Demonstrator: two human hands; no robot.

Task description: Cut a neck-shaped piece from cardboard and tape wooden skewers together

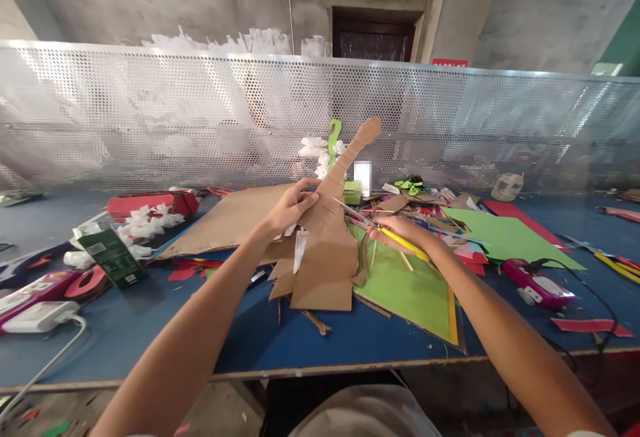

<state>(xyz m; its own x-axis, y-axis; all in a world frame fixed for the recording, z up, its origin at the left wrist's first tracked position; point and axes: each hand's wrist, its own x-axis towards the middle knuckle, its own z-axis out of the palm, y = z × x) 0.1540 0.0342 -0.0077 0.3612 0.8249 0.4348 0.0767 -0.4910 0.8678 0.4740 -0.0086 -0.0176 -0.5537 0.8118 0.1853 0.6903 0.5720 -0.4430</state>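
Observation:
A brown cardboard cutout [325,250] with a long neck and a rounded tip is tilted up over the middle of the table. My left hand [295,207] grips its left edge, fingers on top near the base of the neck. In my right hand [395,227] are scissors [407,245] with yellow handles. Their blades point left and reach the cutout's right side near several short slits; whether they touch it is unclear. Under my left forearm lies a large cardboard sheet [225,220]. Green card sheets [415,290] lie below my right hand.
Scraps of card and paper [400,203] are heaped behind my right hand. A dark green box [113,257] and white paper flowers [150,220] stand left. Purple power strips [537,287] with cables lie on both sides. A perforated metal screen [175,117] borders the table's back.

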